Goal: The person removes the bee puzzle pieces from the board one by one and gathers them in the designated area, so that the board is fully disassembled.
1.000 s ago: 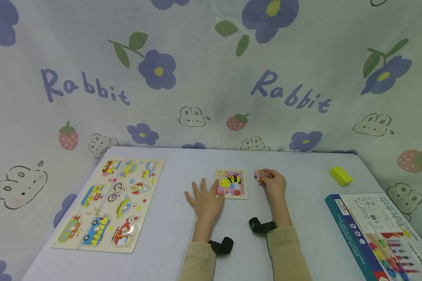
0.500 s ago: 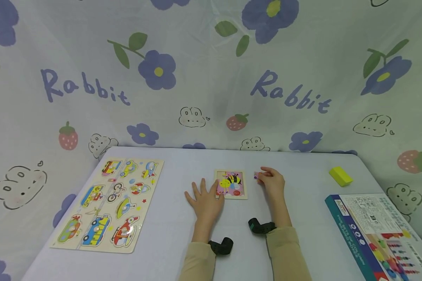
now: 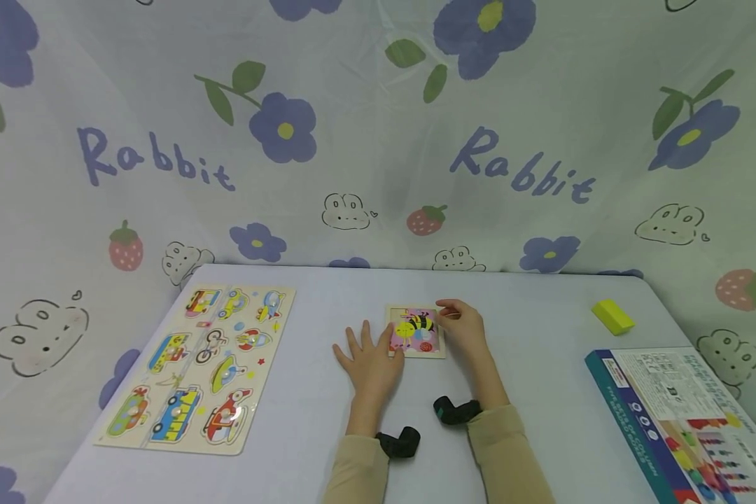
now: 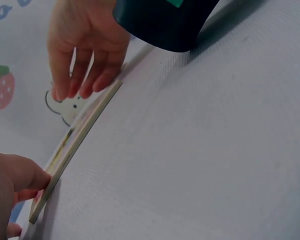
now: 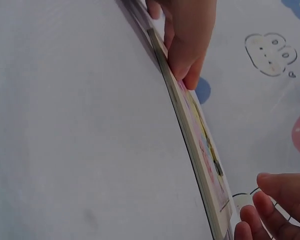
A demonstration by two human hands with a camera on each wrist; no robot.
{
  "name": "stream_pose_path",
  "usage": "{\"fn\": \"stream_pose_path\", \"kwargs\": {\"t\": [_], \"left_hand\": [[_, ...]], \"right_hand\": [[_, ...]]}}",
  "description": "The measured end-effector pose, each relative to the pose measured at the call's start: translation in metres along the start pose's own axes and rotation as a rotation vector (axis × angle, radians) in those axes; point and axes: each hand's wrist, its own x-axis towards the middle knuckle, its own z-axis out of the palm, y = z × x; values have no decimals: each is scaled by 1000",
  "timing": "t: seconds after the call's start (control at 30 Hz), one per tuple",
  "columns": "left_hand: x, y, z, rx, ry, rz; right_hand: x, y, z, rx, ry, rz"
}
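Note:
A small square bee puzzle [image 3: 404, 343] in a wooden frame lies on the white table. My left hand [image 3: 374, 367] rests at its left side with fingers spread, the thumb and a fingertip pressing its near left part. In the left wrist view, that thumb [image 4: 32, 172] touches the frame's edge. Over the puzzle's right edge hovers my right hand [image 3: 466, 332], its fingers bent loosely near the upper right corner. The right wrist view shows these fingers [image 5: 280, 192] apart, with no piece visible between them. They partly cover the puzzle's right side in the head view.
A large wooden vehicle puzzle board [image 3: 261, 392] lies to the left. On the right are a yellow block [image 3: 613, 317] and a boxed toy set [image 3: 674, 413]. A patterned cloth [image 3: 378, 140] hangs behind the table [image 3: 327, 308].
My right hand has moved left from beside the puzzle to its upper right edge. The small pink piece it pinched earlier no longer shows in its fingers. My left hand has stayed put.

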Motion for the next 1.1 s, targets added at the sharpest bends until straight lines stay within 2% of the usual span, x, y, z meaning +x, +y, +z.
{"fn": "stream_pose_path", "kwargs": {"t": [0.3,0.63,1.1], "left_hand": [[0,-1,0,0,-5,4],[-1,-2,-2,-2,10,21],[-1,-3,0,1,16,42]], "right_hand": [[3,-9,13,-110,-45,-70],[9,-11,28,-324,-156,-210],[9,-16,34,-471,-211,-331]]}}
